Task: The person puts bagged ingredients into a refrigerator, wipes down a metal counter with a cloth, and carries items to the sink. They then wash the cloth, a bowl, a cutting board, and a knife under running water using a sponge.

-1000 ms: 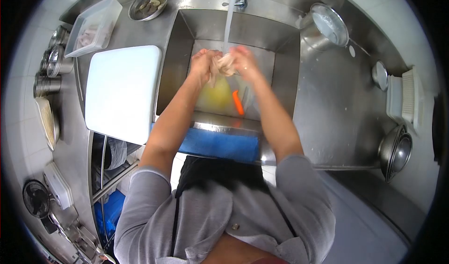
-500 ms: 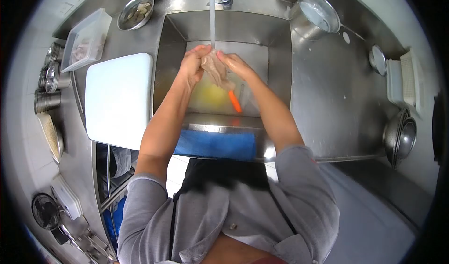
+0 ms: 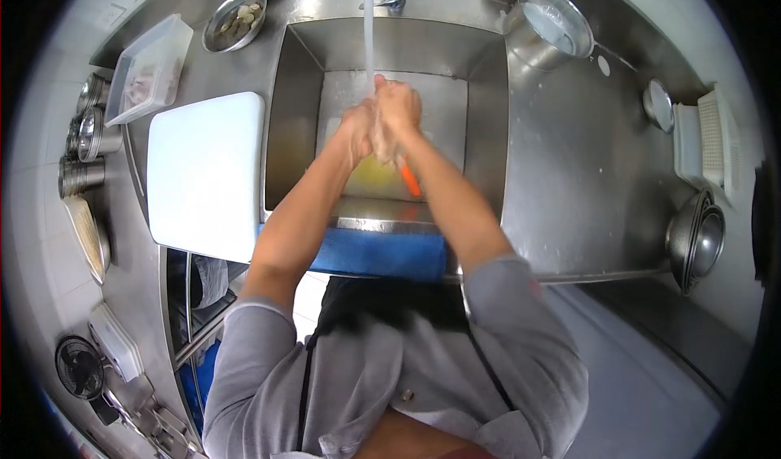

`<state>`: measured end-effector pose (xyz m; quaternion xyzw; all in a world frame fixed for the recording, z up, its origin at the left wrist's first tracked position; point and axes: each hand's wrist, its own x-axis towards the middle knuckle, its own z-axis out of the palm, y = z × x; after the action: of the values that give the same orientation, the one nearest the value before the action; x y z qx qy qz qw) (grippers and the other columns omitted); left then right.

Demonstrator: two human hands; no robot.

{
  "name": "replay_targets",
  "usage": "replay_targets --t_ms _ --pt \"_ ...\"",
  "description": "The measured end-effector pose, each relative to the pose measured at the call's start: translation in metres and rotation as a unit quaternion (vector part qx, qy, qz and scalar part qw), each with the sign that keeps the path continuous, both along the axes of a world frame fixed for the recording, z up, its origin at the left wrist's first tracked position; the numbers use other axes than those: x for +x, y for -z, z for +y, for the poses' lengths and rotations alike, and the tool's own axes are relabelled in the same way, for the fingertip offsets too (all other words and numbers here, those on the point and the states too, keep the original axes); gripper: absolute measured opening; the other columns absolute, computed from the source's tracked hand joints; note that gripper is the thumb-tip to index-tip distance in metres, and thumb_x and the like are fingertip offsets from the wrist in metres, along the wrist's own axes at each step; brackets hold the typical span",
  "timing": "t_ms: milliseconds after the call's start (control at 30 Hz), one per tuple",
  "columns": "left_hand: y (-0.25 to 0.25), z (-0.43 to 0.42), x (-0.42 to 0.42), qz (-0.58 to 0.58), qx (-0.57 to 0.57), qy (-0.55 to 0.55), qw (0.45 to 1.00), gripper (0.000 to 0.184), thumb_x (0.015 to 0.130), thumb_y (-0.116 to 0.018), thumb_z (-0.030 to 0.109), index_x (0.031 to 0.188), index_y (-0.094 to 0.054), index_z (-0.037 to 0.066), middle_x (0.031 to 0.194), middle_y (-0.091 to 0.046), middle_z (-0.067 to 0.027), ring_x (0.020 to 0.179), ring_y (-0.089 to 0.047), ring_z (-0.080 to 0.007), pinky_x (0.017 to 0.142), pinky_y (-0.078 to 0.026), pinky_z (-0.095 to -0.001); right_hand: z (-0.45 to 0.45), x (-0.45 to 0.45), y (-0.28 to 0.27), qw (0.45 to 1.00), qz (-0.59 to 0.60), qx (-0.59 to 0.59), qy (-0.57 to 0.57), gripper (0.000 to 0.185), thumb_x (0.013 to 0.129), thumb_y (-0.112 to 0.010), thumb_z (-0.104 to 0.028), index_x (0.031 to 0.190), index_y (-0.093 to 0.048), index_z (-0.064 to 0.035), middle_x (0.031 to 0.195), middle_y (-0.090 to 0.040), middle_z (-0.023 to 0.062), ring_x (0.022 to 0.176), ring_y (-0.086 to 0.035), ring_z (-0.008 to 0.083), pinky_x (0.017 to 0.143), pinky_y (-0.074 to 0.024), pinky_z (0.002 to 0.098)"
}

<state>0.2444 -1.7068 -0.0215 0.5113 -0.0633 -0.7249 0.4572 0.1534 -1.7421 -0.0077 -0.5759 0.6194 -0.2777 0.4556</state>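
I see steel counter (image 3: 586,182) frame right, sink (image 3: 486,117) upper center, white board (image 3: 206,174) left. Left hand (image 3: 355,131) and right hand (image 3: 398,105) both closed on the pale limp piece (image 3: 381,143), mid-sink; finger detail blurred. Water stream (image 3: 368,44) falls just by the fingers. I'd hold the piece low in the flow, open its folds, squeeze gently; too hard and it may slip or tear. Orange item (image 3: 411,181) lies just below; can't tell if bladed, so I'd work clear of it.
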Motion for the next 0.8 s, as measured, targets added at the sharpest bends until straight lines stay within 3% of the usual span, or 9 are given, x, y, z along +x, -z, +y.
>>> replay_targets --t_ms 67,133,167,267,433,567,667,733,800 --pt "-0.025 0.018 0.014 -0.060 -0.001 0.091 0.994 0.061 0.097 -0.043 0.059 0.120 -0.057 0.004 0.118 -0.062 -0.0100 0.101 -0.064 -0.0223 0.083 -0.051 -0.0347 -0.027 -0.010 0.020 0.991 0.081 0.040 -0.102 0.053 0.092 -0.057 -0.051 0.088 -0.067 0.0009 0.071 -0.064 0.0153 0.070 -0.064 0.0234 0.068 -0.0503 0.0387" --pt "-0.068 0.025 0.030 -0.154 0.024 0.183 0.971 0.060 0.097 -0.048 0.055 0.124 -0.056 0.002 0.123 -0.060 -0.0111 0.103 -0.064 -0.0216 0.089 -0.048 -0.0307 -0.030 -0.007 0.010 0.977 -0.062 0.124 -0.160 0.063 0.091 -0.056 -0.057 0.097 -0.063 0.0052 0.080 -0.065 0.0160 0.073 -0.065 0.0228 0.069 -0.0513 0.0374" --pt "-0.094 0.031 0.030 -0.171 -0.005 0.166 0.971 0.047 0.095 -0.062 0.038 0.120 -0.057 -0.002 0.119 -0.063 -0.0127 0.098 -0.065 -0.0205 0.086 -0.050 -0.0327 -0.029 -0.006 0.000 0.959 -0.131 0.168 -0.188 0.068 0.091 -0.055 -0.060 0.102 -0.062 0.0074 0.084 -0.066 0.0163 0.074 -0.065 0.0224 0.069 -0.0518 0.0368" --pt "-0.021 0.010 0.060 -0.285 -0.250 0.159 0.912 0.036 0.088 -0.072 0.023 0.113 -0.062 -0.001 0.104 -0.069 -0.0095 0.091 -0.065 -0.0170 0.081 -0.050 -0.0316 -0.024 -0.004 -0.053 0.952 -0.105 0.213 -0.193 0.066 0.091 -0.062 -0.052 0.105 -0.061 0.0123 0.091 -0.066 0.0147 0.082 -0.065 0.0197 0.073 -0.0515 0.0324" --pt "-0.026 -0.008 0.062 -0.195 -0.223 -0.108 0.949 0.011 0.088 -0.069 0.009 0.095 -0.065 0.002 0.083 -0.067 -0.0045 0.070 -0.062 -0.0123 0.066 -0.051 -0.0283 -0.048 -0.044 -0.008 0.934 -0.149 0.088 -0.314 0.034 0.086 -0.073 -0.028 0.101 -0.066 0.0011 0.087 -0.067 0.0061 0.069 -0.063 0.0131 0.058 -0.0497 0.0275" --pt "-0.031 -0.001 0.038 -0.088 -0.107 -0.130 0.982 0.009 0.089 -0.065 0.006 0.086 -0.056 0.007 0.081 -0.063 -0.0064 0.067 -0.059 -0.0175 0.052 -0.050 -0.0336 -0.023 -0.047 0.003 0.943 -0.290 0.144 -0.074 0.023 0.088 -0.070 -0.026 0.087 -0.066 -0.0036 0.082 -0.068 0.0027 0.069 -0.062 0.0096 0.058 -0.0488 0.0275" --pt "0.056 -0.017 0.042 -0.015 -0.062 -0.105 0.992 0.018 0.100 -0.046 0.023 0.093 -0.058 0.010 0.096 -0.065 -0.0075 0.087 -0.065 -0.0244 0.073 -0.054 -0.0383 0.028 0.010 0.011 0.983 -0.173 -0.034 -0.056 0.030 0.091 -0.064 -0.030 0.081 -0.066 -0.0015 0.082 -0.070 0.0140 0.071 -0.068 0.0264 0.064 -0.0526 0.0376" --pt "0.053 -0.013 0.036 0.026 -0.029 -0.068 0.997 0.025 0.102 -0.041 0.026 0.096 -0.058 0.009 0.097 -0.065 -0.0095 0.088 -0.063 -0.0271 0.076 -0.053 -0.0411 0.062 0.024 -0.024 0.982 0.005 -0.165 -0.088 0.037 0.093 -0.059 -0.033 0.079 -0.067 -0.0003 0.081 -0.070 0.0211 0.073 -0.068 0.0373 0.069 -0.0532 0.0445" --pt "0.039 -0.008 0.029 0.066 0.005 -0.032 0.997 0.032 0.103 -0.036 0.029 0.099 -0.059 0.007 0.098 -0.064 -0.0114 0.089 -0.062 -0.0298 0.079 -0.052 -0.0439 0.043 0.021 -0.016 0.992 0.059 -0.111 -0.018 0.041 0.094 -0.053 -0.035 0.078 -0.069 -0.0010 0.081 -0.067 0.0251 0.077 -0.065 0.0436 0.073 -0.0514 0.0497"
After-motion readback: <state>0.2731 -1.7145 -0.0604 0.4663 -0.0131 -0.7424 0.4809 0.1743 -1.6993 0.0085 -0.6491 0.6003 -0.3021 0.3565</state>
